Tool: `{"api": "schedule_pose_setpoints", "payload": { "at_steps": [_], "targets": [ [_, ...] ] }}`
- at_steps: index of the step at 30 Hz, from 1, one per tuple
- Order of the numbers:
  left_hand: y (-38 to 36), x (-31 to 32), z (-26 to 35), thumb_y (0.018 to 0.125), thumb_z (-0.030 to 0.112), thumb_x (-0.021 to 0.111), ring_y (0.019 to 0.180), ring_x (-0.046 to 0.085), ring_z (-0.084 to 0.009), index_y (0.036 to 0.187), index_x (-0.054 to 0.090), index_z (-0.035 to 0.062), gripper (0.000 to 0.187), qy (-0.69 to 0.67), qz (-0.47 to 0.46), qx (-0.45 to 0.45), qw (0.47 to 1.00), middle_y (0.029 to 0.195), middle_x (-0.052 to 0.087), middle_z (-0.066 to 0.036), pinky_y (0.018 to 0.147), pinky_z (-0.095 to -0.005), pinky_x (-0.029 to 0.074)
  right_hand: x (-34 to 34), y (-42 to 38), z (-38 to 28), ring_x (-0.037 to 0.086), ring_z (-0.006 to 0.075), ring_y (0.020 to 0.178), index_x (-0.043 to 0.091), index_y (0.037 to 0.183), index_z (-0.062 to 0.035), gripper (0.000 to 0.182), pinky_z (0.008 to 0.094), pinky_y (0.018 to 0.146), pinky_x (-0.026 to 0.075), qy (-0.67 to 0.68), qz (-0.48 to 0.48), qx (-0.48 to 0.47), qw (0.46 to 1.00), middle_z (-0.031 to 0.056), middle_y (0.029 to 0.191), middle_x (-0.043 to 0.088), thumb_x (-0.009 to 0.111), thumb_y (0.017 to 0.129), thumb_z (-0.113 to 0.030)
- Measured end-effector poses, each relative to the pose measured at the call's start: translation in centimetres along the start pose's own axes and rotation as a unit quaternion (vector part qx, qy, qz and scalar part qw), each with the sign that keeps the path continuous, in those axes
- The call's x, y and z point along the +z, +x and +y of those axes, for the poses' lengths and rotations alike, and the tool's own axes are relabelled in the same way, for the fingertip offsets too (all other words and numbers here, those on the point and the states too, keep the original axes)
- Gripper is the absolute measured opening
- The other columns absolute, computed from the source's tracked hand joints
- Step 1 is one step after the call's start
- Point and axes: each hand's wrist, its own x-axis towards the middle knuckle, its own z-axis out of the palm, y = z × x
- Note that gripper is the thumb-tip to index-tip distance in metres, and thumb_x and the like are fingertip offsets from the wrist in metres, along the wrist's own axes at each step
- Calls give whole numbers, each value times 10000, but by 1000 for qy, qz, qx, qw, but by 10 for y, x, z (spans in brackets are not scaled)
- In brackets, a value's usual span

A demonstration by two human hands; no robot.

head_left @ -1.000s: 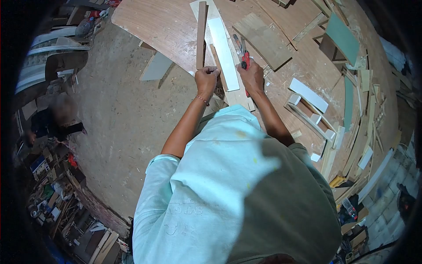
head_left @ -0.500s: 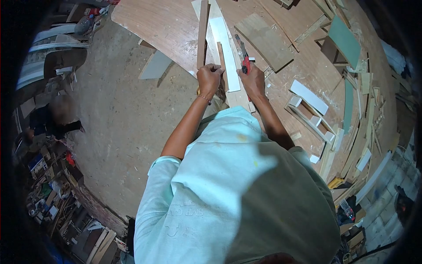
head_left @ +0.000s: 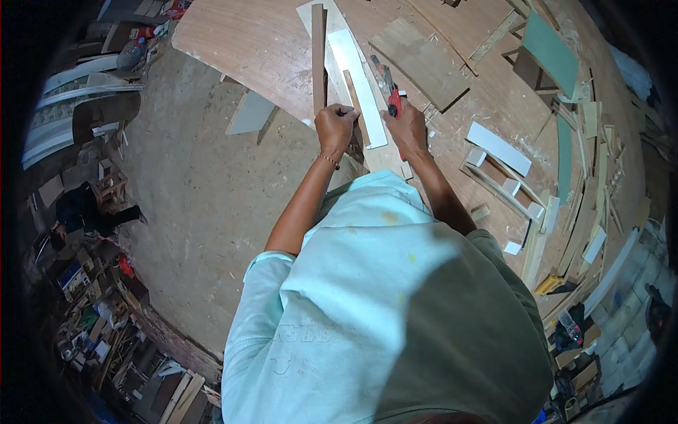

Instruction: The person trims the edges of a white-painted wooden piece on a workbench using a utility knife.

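Note:
My left hand (head_left: 335,130) is closed, with thumb and forefinger pinched near the short brown wood strip (head_left: 352,90); what lies between the fingertips is too small to make out. A longer dark wood strip (head_left: 318,56) runs up from just behind that hand. In my right hand (head_left: 408,130) is a red-handled, pliers-like tool (head_left: 395,100), its dark metal end pointing away from me. Between the hands lies a white strip (head_left: 358,92) on a pale board (head_left: 379,157). The lower part of the tool is partly hidden by my palm.
A flat brown board (head_left: 420,63) lies on the worktable (head_left: 247,42) to the right. Further right are a small wooden frame with white pieces (head_left: 501,185), a green-topped piece (head_left: 551,53) and scrap strips (head_left: 593,177). At far left, a person (head_left: 78,210) is near clutter.
The view has shifted slightly, and the items on the table sit a little differently in it. Both hands keep nearly the same place and grip. The person at far left has shifted slightly.

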Motion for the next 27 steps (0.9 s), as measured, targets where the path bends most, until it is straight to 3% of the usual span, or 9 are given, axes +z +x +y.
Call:
{"api": "schedule_pose_setpoints", "payload": {
  "at_steps": [11,14,16,23,25,27],
  "targets": [
    [-8,-2,-9,686,60,627,534,590,-173,775,631,-44,136,-78,-1,-2,997,630,622,-126,524,-259,456,-1,0,1,591,321,661,550,864,26,292,364,598,442,7,7,-5,1000,187,688,582,639,704,-202],
    [-12,3,-16,696,44,626,587,597,-173,855,614,-45,183,-89,4,48,995,695,627,-130,564,-259,467,-3,-2,-1,593,371,715,543,863,57,336,404,636,465,12,-13,2,1000,246,739,589,663,685,-201],
    [-17,0,-7,682,34,644,645,598,-181,928,597,-36,260,-17,9,79,997,766,617,-138,607,-272,476,-2,-2,1,593,311,668,551,863,23,297,364,603,443,0,-10,2,1000,185,696,584,640,703,-211],
    [-18,5,-10,698,44,647,672,592,-143,1019,583,-7,331,41,8,116,992,773,616,-107,631,-265,484,5,-7,1,601,320,709,555,857,12,301,369,633,455,22,-1,-15,1000,198,733,599,649,697,-225],
    [-19,5,-9,654,15,653,673,589,-209,990,585,-22,344,10,0,111,994,798,594,-156,635,-295,473,4,-7,-1,603,324,727,558,861,7,306,374,640,454,-1,-17,-15,1000,203,755,602,655,692,-229],
    [-20,6,-8,653,12,652,669,588,-211,986,586,-23,341,6,-1,110,994,795,593,-156,635,-296,473,3,-7,-1,602,326,725,559,866,6,308,375,640,455,-3,-21,-15,1000,203,756,603,656,690,-228]
  ]
}}
